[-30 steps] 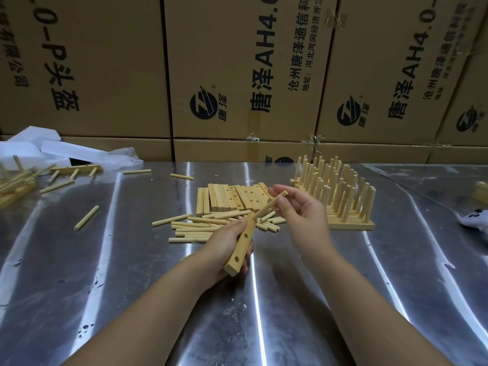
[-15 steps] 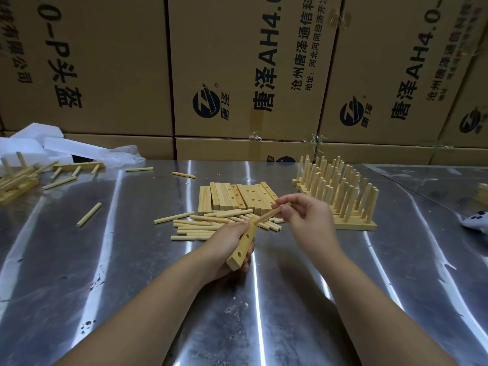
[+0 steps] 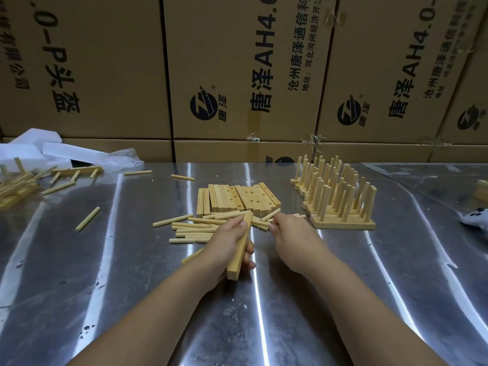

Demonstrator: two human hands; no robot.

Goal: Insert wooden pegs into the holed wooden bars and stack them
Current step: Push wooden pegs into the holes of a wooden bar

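My left hand (image 3: 224,241) grips a holed wooden bar (image 3: 239,256), held on end and tilted over the steel table (image 3: 290,313). A peg (image 3: 191,256) pokes out to the left from under that hand. My right hand (image 3: 293,239) is just right of the bar, its fingers curled down onto the pile of loose pegs (image 3: 195,228). The back of the hand hides whether it holds one. Behind the pile lies a row of flat holed bars (image 3: 237,199). A stack of pegged bars (image 3: 335,196) stands at the right.
Stray pegs (image 3: 87,219) lie on the left half of the table. Several pegged bars (image 3: 15,186) and white foam pieces (image 3: 39,151) sit at the far left. Cardboard boxes (image 3: 237,75) wall off the back. A small grey-white object (image 3: 475,219) lies at the right edge.
My right hand let go of the peg it held at the bar's top end and dropped onto the loose pegs. My left hand turned the bar, so its holes now face away.
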